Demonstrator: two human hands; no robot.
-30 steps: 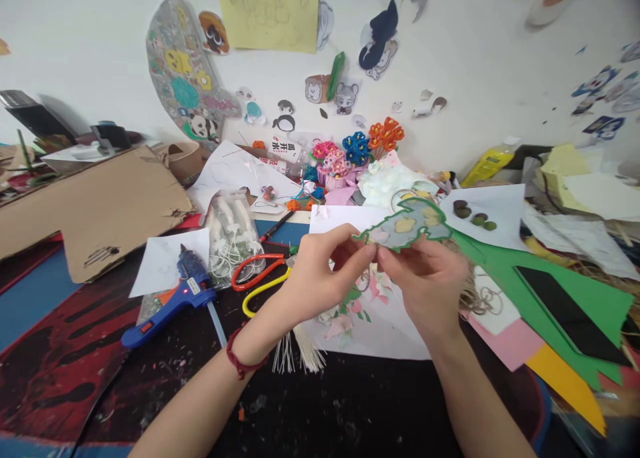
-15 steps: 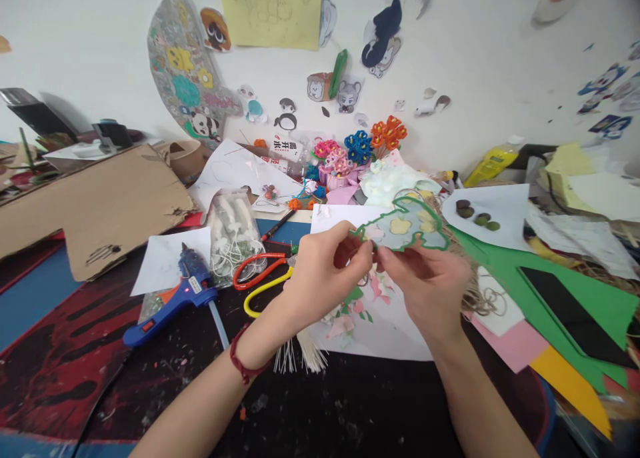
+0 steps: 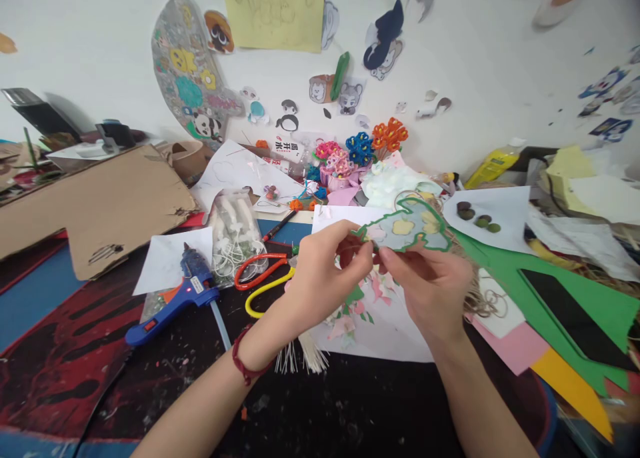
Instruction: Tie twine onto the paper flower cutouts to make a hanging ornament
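Between my two hands is a thin, translucent cutout (image 3: 403, 227) with a green edge and pale yellow and pink flower shapes. My left hand (image 3: 327, 265), with a dark red cord bracelet at the wrist, pinches its left end between thumb and fingers. My right hand (image 3: 434, 281) grips its lower edge, thumb in front and fingers behind. The cutout is held tilted above a white paper sheet (image 3: 395, 331). Pink and green paper scraps (image 3: 357, 308) lie on that sheet, partly hidden by my left hand.
Left of my hands are scissors (image 3: 260, 288) with red and yellow handles, a blue glue gun (image 3: 187, 291) and a plastic bag (image 3: 235, 238). Cardboard (image 3: 125, 205) lies farther left. At right are a black phone (image 3: 575, 315) on green paper and twine (image 3: 487, 301). Craft flowers (image 3: 360, 148) stand behind.
The view has shifted very slightly. Both hands keep their hold on the cutout, which is almost unmoved.
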